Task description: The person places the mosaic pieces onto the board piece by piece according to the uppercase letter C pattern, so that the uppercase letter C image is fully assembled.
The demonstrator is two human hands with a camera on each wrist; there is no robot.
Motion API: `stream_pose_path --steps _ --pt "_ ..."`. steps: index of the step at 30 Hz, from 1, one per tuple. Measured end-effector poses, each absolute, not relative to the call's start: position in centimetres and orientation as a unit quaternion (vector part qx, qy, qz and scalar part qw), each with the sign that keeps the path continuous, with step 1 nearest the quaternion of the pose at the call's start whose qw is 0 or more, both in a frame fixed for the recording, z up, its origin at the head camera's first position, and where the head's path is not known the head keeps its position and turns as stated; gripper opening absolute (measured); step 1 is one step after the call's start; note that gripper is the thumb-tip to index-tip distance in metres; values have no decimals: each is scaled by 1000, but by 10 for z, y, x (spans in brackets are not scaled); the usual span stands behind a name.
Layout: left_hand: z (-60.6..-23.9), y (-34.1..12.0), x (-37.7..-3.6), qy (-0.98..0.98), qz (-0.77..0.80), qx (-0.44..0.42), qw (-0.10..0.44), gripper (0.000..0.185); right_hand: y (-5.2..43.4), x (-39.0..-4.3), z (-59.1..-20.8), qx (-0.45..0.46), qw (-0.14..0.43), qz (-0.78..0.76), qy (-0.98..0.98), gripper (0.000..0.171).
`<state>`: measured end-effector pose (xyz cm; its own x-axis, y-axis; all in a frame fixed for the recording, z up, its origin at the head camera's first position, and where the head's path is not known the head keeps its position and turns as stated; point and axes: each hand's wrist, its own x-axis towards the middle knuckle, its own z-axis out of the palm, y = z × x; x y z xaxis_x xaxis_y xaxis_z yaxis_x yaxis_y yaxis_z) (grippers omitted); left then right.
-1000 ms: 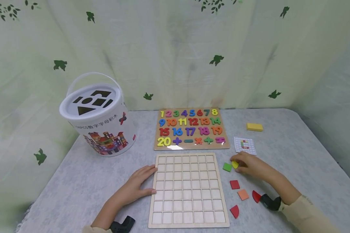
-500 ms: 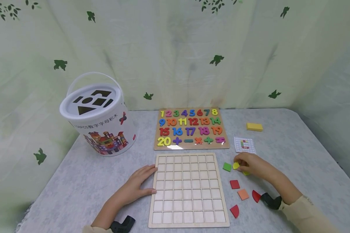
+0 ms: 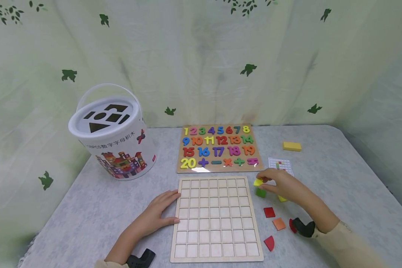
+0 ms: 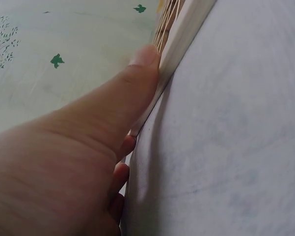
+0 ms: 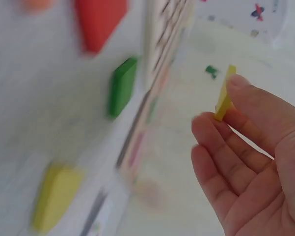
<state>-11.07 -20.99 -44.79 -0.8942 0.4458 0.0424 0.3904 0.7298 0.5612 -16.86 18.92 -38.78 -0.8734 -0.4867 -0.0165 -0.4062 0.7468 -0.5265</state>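
My right hand (image 3: pixel 283 182) pinches a thin yellow tile (image 5: pixel 225 93) between thumb and fingers, raised above the table near the top right corner of the wooden grid board (image 3: pixel 214 219). Just below it in the head view lies a green square tile (image 3: pixel 261 192). A second yellow tile (image 5: pixel 56 199) lies on the table, partly covered by the right hand in the head view. My left hand (image 3: pixel 155 213) rests at the board's left edge, with thumb and fingertips touching the frame and the fingers fairly straight. The board's cells hold no tiles.
Right of the board lie a red square (image 3: pixel 269 212), an orange square (image 3: pixel 279 223) and red quarter-round tiles (image 3: pixel 269 243). Behind stand a number puzzle (image 3: pixel 179 169), a pattern card (image 3: pixel 286 167), a yellow block (image 3: pixel 292 146) and a white bucket (image 3: pixel 120 137).
My right hand has lifted the yellow tile and moved it left towards the board, uncovering the second yellow tile on the table. The left hand stays at the board's edge.
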Motion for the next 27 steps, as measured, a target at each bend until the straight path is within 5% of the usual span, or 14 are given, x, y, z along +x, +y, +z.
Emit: stream_pose_path --steps 12,27 --pt "-446 -209 -111 933 281 218 50 73 100 -174 -380 -361 -15 -292 886 26" --pt "-445 -208 -111 940 255 218 60 74 55 -188 -421 -370 79 -312 872 19"
